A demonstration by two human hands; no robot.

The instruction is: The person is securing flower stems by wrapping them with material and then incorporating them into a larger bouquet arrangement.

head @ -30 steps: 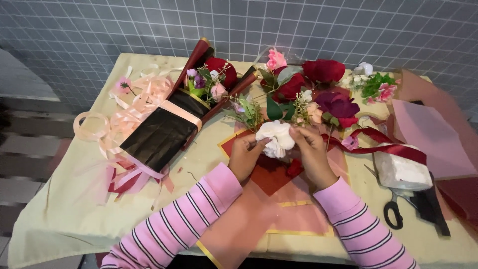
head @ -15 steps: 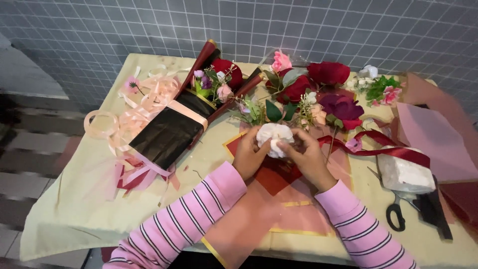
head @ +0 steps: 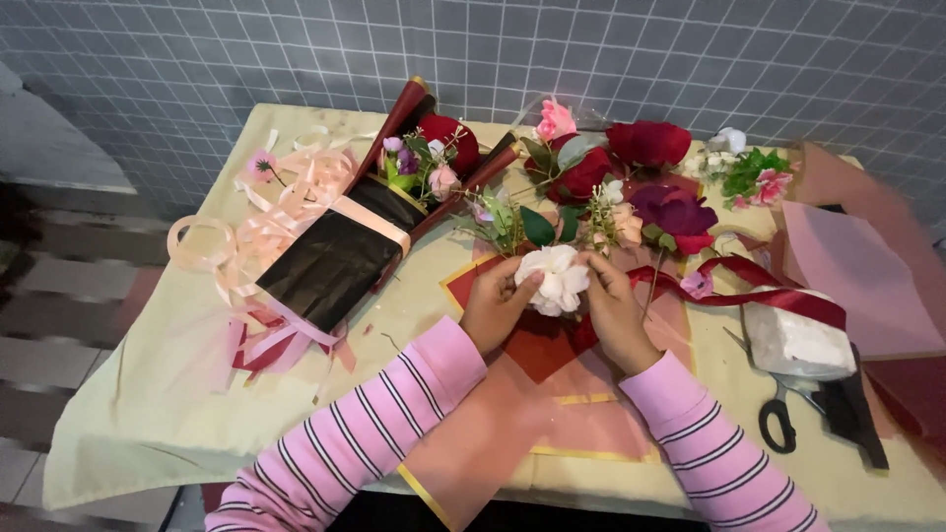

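Left hand (head: 496, 307) and right hand (head: 613, 313) both grip a white flower (head: 555, 278) above red paper (head: 552, 340) at mid-table | scissors (head: 783, 414) near right edge | open cloth (head: 148, 394) at left

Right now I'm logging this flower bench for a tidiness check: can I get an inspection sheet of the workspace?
Surface: table under a pale yellow cloth, red and pink wrapping sheets spread in front.
Job's things: white flower held between both hands above the red sheet.
Clutter: wrapped bouquet in black paper, pink ribbon loops, loose red roses, dark red ribbon, white block, black scissors.
Grippers: left hand and right hand both pinch the white flower.
Cables: nothing seen.
Surroundings: grey tiled wall behind; striped floor at left.
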